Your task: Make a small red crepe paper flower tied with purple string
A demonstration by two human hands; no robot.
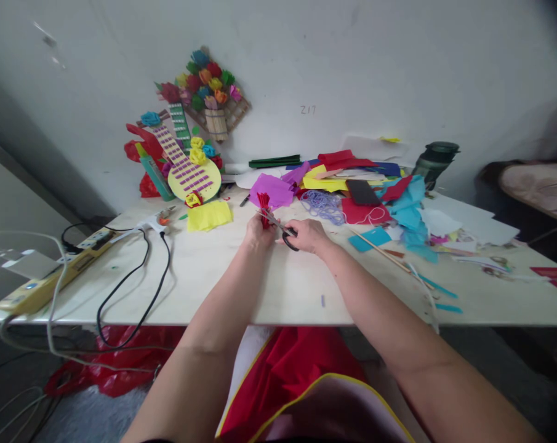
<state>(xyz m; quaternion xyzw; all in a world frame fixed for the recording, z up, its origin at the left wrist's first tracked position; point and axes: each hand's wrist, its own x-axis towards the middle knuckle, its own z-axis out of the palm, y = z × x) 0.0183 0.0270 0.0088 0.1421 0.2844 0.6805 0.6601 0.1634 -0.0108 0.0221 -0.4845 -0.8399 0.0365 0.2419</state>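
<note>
White table [287, 292], pale wall [333, 67]

Left hand [258, 235], fingers pinching red paper [263, 202], mid-table; right hand [309, 235], fingers curled round scissors [284, 230], at the paper; left, yellow power strip [70, 275]; far right, dark bottle [432, 165]

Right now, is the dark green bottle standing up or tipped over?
Standing up: the bottle has its lid on top and its lower end down at the table, though it looks slanted.

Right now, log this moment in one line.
left hand: holds bunched red paper | right hand: holds scissors at that paper | nearby: purple sheet, yellow sheet
</note>
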